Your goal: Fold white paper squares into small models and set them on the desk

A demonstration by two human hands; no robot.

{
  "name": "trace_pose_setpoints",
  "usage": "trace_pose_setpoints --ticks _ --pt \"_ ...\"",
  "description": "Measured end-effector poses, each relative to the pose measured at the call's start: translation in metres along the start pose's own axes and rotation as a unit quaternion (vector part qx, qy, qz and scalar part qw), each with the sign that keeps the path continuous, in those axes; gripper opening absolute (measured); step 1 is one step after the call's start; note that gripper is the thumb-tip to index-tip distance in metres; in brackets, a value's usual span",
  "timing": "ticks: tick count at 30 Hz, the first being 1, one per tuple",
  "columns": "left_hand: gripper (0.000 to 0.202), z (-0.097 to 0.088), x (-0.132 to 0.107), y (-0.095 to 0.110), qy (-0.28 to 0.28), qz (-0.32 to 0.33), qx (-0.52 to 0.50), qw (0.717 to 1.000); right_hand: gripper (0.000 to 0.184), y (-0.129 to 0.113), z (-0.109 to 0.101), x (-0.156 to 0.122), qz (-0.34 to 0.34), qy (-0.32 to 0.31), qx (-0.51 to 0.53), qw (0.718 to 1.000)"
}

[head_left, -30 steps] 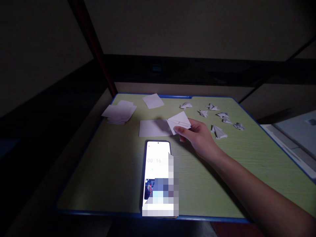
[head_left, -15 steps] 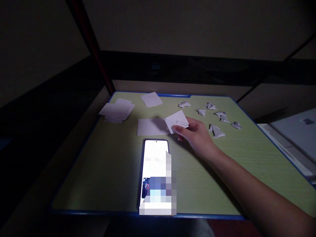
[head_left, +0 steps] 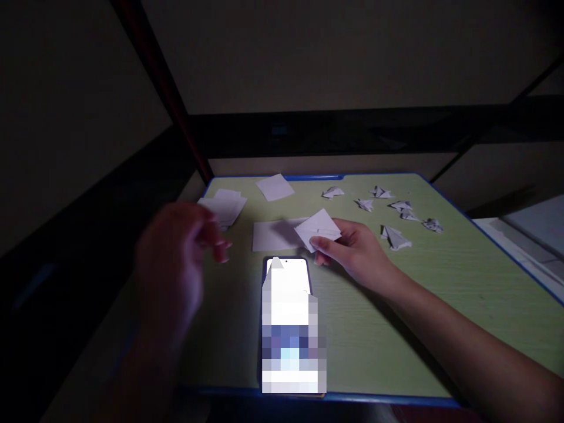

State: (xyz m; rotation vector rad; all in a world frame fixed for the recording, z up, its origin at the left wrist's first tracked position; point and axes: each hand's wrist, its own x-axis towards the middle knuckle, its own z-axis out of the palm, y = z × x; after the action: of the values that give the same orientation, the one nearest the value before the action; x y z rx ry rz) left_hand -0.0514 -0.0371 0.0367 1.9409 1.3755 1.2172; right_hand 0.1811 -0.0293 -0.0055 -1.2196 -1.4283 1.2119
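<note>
right hand (head_left: pixel 355 249) has a small folded paper (head_left: pixel 324 222) pinched under the thumb, a flat white diamond with sharp corners and a creased seam, partly covering a smooth rectangular sheet (head_left: pixel 273 236) on the wood-grained green counter (head_left: pixel 370 341). left hand (head_left: pixel 170 270) is a curled blur well apart, can't tell if its fingers meet. spiky, crinkly paper shapes (head_left: pixel 395 237) sit off right

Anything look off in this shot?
Yes: the phone at the near edge of the table. Blocky pixels cover most of it, probably image masking rather than damage. The left hand is blurred too.
</note>
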Motion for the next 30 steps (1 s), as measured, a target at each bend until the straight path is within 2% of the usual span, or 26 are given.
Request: trace_pose_setpoints --ticks 2,4,5,8,12,16,18,24,30 --pt "0.02 0.02 0.009 0.004 -0.024 -0.019 -0.026 0.999 0.017 -0.002 0.002 -0.002 -0.005 -0.021 -0.005 1.0" --pt "0.026 0.044 0.016 0.007 -0.091 -0.035 -0.026 0.995 0.013 -0.003 0.003 -0.004 -0.008 -0.039 -0.009 0.999" --pt "0.026 0.055 0.019 0.007 -0.107 -0.037 -0.031 0.993 0.011 -0.004 0.004 -0.005 -0.01 -0.046 -0.012 0.999" --pt "0.012 0.074 0.023 0.005 -0.151 -0.004 -0.033 0.988 0.008 -0.003 0.003 -0.005 -0.015 -0.051 -0.019 0.998" --pt "0.017 0.075 0.025 0.004 -0.128 -0.027 -0.111 0.985 0.014 0.003 -0.001 -0.002 -0.013 -0.013 0.004 1.0" --pt "0.01 0.075 0.026 0.001 -0.159 -0.076 -0.206 0.963 0.019 0.009 -0.005 0.001 -0.024 0.017 0.051 0.998" --pt "0.01 0.078 0.024 -0.003 -0.149 -0.09 -0.228 0.958 0.02 0.01 -0.004 0.002 -0.023 0.013 0.054 0.998" --pt "0.01 0.082 0.018 -0.013 -0.128 -0.048 -0.157 0.978 0.018 0.005 -0.002 0.001 -0.019 -0.004 0.023 1.0" --pt "0.014 0.08 0.014 -0.015 -0.128 -0.001 -0.109 0.986 0.018 0.005 -0.004 0.0 -0.017 -0.006 0.017 1.0"
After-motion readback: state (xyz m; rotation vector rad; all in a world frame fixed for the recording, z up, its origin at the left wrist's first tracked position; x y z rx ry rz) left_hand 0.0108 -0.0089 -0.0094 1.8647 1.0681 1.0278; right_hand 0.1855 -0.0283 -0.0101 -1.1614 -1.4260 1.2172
